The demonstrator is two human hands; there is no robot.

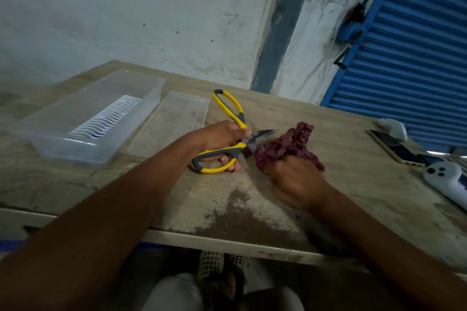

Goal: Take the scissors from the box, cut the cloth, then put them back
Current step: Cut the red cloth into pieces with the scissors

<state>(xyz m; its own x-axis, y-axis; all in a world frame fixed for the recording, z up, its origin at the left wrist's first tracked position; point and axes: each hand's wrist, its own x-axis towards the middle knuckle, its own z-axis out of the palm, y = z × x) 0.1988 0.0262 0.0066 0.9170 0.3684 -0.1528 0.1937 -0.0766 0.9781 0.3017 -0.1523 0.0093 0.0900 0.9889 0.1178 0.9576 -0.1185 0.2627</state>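
Rough whitewashed wall [131,15] behind, blue shutter [409,53] at far right, worn wooden tabletop [227,199] in front, stained dark near its front edge. On the left of it, clear box [83,121], open, with a white ribbed insert [106,120] lying inside; just beside it on the right, flat clear lid [171,124]. Near the middle, yellow-and-grey scissors [228,134], out of the box, blades parted wide, handles spread far apart: one loop pointing up and away toward the wall, the other low over the tabletop. Left hand [222,139] gripping the scissors, fingers curled through the lower loop, thumb side against the upper handle near the pivot. Blade tips aimed right, touching the bunched maroon cloth [290,145], lower blade partly hidden in its folds. Right hand [295,182] pinching the cloth from below, fingers curled under and mostly covered by the fabric, cloth rising above the knuckles in a crumpled bundle. Whether any cut has gone through the cloth: cannot tell. At the right edge, phone [396,148] lying flat, a white controller [444,177] nearer the front, another white object [391,127] behind the phone, too blurred to name. Below the tabletop's edge, a patterned sandal [222,267] and light trousers [174,295].
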